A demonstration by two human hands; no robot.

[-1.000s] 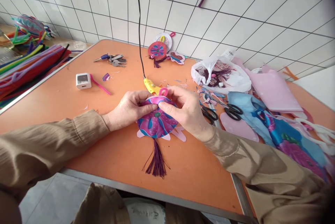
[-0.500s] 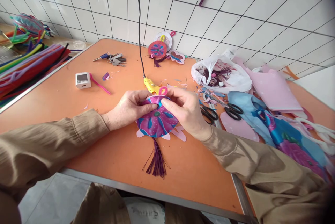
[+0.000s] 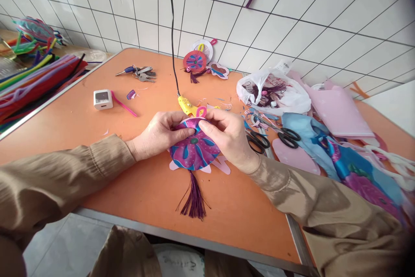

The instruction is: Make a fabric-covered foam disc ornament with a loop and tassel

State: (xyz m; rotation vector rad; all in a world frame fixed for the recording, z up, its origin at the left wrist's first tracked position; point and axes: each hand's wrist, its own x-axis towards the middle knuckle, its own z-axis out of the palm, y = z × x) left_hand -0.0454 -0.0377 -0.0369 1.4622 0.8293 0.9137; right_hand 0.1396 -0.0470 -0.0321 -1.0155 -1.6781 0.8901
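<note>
Between my two hands is a round fabric pendant (image 3: 193,149), purple and blue with a petal pattern and a green centre. A pink loop (image 3: 201,112) stands up from its top edge, and a dark purple tassel (image 3: 193,199) hangs from its bottom. My left hand (image 3: 162,135) pinches the upper left edge, thumb on the front. My right hand (image 3: 229,136) grips the upper right edge the same way; the fingers behind the disc are hidden. Pale pink cut pieces (image 3: 223,165) lie under the pendant. Just beyond it rests a yellow glue gun (image 3: 187,106), partly covered.
Two pairs of scissors (image 3: 289,137) lie at right beside blue floral fabric (image 3: 359,169) and a white plastic bag (image 3: 292,100) of tassels. Keys (image 3: 144,74), a white adapter (image 3: 103,99) and finished pendants (image 3: 195,60) sit further back. Pipe cleaners (image 3: 35,82) are heaped at left.
My right hand has shifted very slightly left along the pendant's upper edge. Both hands keep their hold, and everything else looks the same.
</note>
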